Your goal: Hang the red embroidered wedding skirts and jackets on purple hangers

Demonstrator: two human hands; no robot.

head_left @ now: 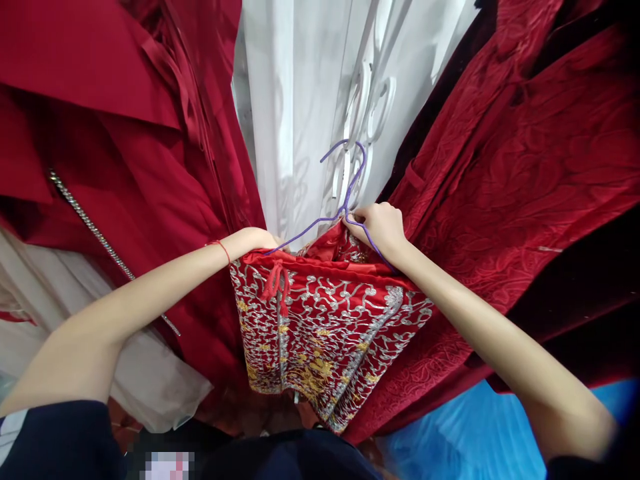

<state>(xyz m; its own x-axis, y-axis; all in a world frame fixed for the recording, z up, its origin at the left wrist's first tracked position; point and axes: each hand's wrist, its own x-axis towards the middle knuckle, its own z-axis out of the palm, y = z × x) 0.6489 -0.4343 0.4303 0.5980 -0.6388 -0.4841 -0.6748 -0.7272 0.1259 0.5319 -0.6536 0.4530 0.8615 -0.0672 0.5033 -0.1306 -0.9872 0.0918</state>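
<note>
A red garment (315,333), embroidered in silver and gold, hangs in front of me with a red tie (277,283) at its top band. My left hand (263,240), a red string around the wrist, grips the top edge at the left; its fingertips are mostly hidden. My right hand (380,227) is closed near the neck of a purple hanger (357,177), pinching a raised part of the garment's edge. The hanger's arms reach down into the garment's opening, and its hook points up, near the white scrollwork.
White panels with scrolled fittings (383,110) stand behind the hanger. Dark red garments (200,173) hang at the left, one with a glittering trim (95,230). Patterned red cloth (550,147) hangs at the right. Pale fabric (155,380) and blue fabric (465,433) lie lower down.
</note>
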